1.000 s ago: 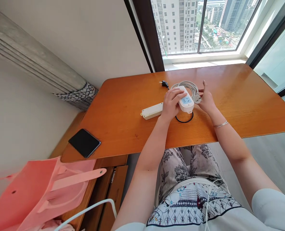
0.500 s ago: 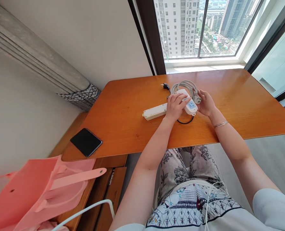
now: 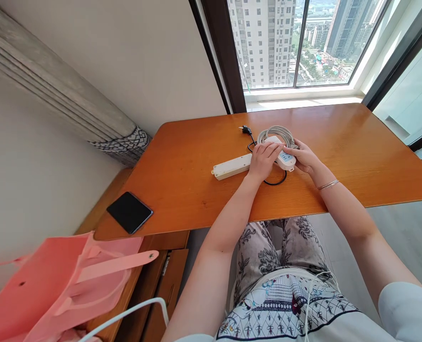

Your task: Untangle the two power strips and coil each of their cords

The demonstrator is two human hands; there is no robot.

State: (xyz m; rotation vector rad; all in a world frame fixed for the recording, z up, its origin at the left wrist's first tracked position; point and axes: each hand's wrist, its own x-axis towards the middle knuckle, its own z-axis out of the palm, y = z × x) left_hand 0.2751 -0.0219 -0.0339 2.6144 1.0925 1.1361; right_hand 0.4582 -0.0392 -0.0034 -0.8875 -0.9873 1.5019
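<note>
Over the table's middle, a white power strip [image 3: 287, 162] with a blue socket face lies tilted under my hands, a coiled grey cord [image 3: 278, 129] bunched against its far side. My left hand [image 3: 263, 160] is closed over the strip's upper part, fingers lying together across it. From the right, my right hand [image 3: 304, 157] pinches the coil and the strip's side, thumb on top. Beneath and left of my left hand sits a longer cream power strip [image 3: 231, 167]. Its black plug [image 3: 245, 129] points left, and a black cord [image 3: 278, 183] loops below my hands.
The wooden table [image 3: 182, 190] carries a black tablet or phone [image 3: 129, 212] near its left front corner. A pink bag [image 3: 61, 280] stands at lower left, beside wooden drawers [image 3: 168, 280]. Behind the table is a window [image 3: 296, 47]; a tied curtain [image 3: 71, 90] hangs left.
The white strip and its coil have shifted slightly right and nearer me. My right thumb has come onto the strip, and the grey cord's plug is now hidden.
</note>
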